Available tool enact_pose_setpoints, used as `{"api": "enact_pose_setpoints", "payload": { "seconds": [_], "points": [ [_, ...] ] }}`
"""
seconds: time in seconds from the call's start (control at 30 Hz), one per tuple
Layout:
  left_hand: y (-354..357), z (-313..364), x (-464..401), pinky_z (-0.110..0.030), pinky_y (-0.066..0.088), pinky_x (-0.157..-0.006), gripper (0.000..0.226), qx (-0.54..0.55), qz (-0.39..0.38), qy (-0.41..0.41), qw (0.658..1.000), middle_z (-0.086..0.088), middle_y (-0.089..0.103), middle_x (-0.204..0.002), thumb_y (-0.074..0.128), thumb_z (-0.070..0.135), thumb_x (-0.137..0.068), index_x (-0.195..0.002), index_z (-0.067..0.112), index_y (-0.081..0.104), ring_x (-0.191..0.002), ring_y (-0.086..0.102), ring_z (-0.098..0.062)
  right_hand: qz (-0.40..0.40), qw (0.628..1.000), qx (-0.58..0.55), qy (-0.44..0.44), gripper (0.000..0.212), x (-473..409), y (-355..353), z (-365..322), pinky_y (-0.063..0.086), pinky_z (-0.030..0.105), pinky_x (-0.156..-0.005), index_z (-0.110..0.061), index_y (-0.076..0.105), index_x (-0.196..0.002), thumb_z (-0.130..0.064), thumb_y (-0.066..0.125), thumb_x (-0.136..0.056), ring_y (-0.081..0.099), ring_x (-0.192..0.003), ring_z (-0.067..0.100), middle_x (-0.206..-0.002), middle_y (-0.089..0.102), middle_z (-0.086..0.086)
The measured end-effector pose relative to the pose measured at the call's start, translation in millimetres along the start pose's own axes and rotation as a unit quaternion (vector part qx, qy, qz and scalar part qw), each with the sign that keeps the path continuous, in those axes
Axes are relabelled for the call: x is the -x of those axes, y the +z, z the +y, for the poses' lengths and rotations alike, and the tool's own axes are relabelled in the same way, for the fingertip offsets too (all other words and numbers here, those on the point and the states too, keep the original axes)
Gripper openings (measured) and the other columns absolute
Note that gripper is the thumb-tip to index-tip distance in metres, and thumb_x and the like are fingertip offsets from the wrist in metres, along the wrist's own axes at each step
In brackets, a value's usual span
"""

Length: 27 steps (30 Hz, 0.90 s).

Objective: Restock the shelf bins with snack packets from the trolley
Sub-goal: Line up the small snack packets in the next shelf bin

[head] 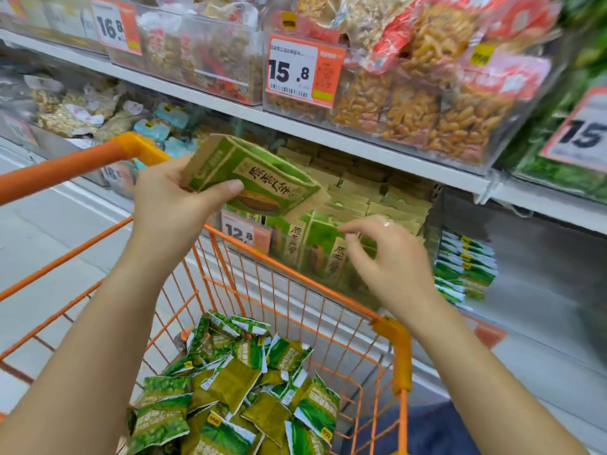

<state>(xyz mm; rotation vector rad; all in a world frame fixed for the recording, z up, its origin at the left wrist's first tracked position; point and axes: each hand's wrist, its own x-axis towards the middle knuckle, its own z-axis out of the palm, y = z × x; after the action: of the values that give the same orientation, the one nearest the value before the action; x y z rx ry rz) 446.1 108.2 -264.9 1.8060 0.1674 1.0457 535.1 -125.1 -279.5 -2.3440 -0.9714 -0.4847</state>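
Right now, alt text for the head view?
A person's left hand grips a green snack packet above an orange trolley of green packets. The open right hand reaches toward a shelf bin of matching packets, tagged 12.8.

Packets in trolley, shelf bin just beyond, left of another bin.

right hand motion-blurred; green packets on far shelf smeared; trolley cropped below
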Motion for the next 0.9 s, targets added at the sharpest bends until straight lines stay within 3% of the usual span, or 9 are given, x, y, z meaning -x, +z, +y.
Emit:
{"api": "enact_pose_setpoints", "payload": {
  "seconds": [0.07,0.2,0.3,0.37,0.47,0.6,0.67,0.73,0.9],
  "points": [
    [13,7,6,-0.013,0.051,-0.070,0.024,-0.026,-0.058,0.013,0.998,0.032,0.067,-0.073,0.077,0.008,-0.076,-0.089,0.027,0.070,-0.072,0.064,0.009,0.073,0.996,0.036,0.041,0.031,16,-11,33,0.039,0.027,-0.092,-0.020,0.062,-0.118,-0.032,0.059,-0.089,0.052,-0.116,0.020,-0.118,0.060,-0.002],
    [36,21,15,-0.011,0.048,-0.076,0.039,-0.065,-0.131,0.056,0.988,0.041,0.063,-0.081,0.081,0.010,-0.071,-0.091,0.039,0.065,-0.084,0.061,0.015,-0.102,0.976,0.111,0.159,0.097,20,-19,80,0.022,0.037,-0.114,-0.022,0.021,-0.150,-0.067,0.062,-0.074,0.019,-0.144,0.020,-0.154,0.028,-0.001],
    [49,31,18,-0.023,0.053,-0.075,0.051,-0.079,-0.162,0.066,0.981,0.037,0.065,-0.080,0.080,0.009,-0.072,-0.078,0.058,0.067,-0.080,0.066,0.004,-0.151,0.974,0.100,0.135,0.112,4,-16,96,0.018,0.042,-0.117,-0.023,0.013,-0.151,-0.075,0.063,-0.066,0.018,-0.145,0.022,-0.156,0.024,0.001],
    [56,37,19,-0.015,0.053,-0.067,0.056,-0.093,-0.170,0.077,0.978,0.036,0.065,-0.076,0.079,0.008,-0.071,-0.073,0.063,0.065,-0.075,0.066,-0.001,-0.156,0.975,0.069,0.141,0.116,-7,-16,99,0.021,0.045,-0.116,-0.026,0.012,-0.151,-0.076,0.066,-0.061,0.025,-0.142,0.024,-0.153,0.029,0.004],
    [65,44,19,-0.007,0.048,-0.060,0.050,-0.106,-0.178,0.086,0.974,0.037,0.064,-0.074,0.079,0.007,-0.071,-0.070,0.055,0.066,-0.075,0.066,-0.011,-0.134,0.980,0.069,0.130,0.101,-8,-18,95,0.024,0.044,-0.114,-0.032,0.025,-0.144,-0.071,0.070,-0.062,0.035,-0.133,0.026,-0.142,0.042,0.004],
    [69,48,22,-0.015,0.053,-0.060,0.041,-0.110,-0.186,0.098,0.972,0.030,0.068,-0.082,0.078,0.007,-0.072,-0.084,0.044,0.066,-0.071,0.067,-0.017,-0.105,0.989,-0.010,0.106,0.065,2,-24,102,0.031,0.041,-0.107,-0.033,0.044,-0.130,-0.071,0.050,-0.078,0.042,-0.124,0.018,-0.129,0.050,-0.003],
    [69,47,22,-0.022,0.056,-0.064,0.036,-0.101,-0.190,0.091,0.972,0.022,0.070,-0.087,0.077,0.012,-0.072,-0.082,0.046,0.070,-0.069,0.068,-0.016,0.003,0.986,-0.096,0.138,0.043,-4,-27,113,0.038,0.031,-0.092,-0.026,0.056,-0.123,-0.053,0.047,-0.091,0.048,-0.116,0.018,-0.121,0.055,0.001],
    [68,46,21,-0.023,0.056,-0.067,0.036,-0.090,-0.183,0.078,0.976,0.022,0.071,-0.088,0.077,0.018,-0.071,-0.082,0.052,0.071,-0.071,0.068,-0.012,0.055,0.981,-0.065,0.172,0.030,-17,-26,127,0.035,0.027,-0.087,-0.020,0.063,-0.120,-0.032,0.048,-0.096,0.048,-0.116,0.022,-0.122,0.057,0.007],
    [73,48,19,-0.023,0.054,-0.078,0.036,-0.093,-0.164,0.062,0.980,0.029,0.068,-0.093,0.078,0.008,-0.073,-0.088,0.040,0.068,-0.084,0.067,0.001,-0.071,0.971,0.022,0.228,0.024,-42,-18,140,0.044,0.030,-0.082,-0.021,0.071,-0.102,-0.036,0.055,-0.091,0.052,-0.112,0.024,-0.119,0.061,0.007]
  ]
}}
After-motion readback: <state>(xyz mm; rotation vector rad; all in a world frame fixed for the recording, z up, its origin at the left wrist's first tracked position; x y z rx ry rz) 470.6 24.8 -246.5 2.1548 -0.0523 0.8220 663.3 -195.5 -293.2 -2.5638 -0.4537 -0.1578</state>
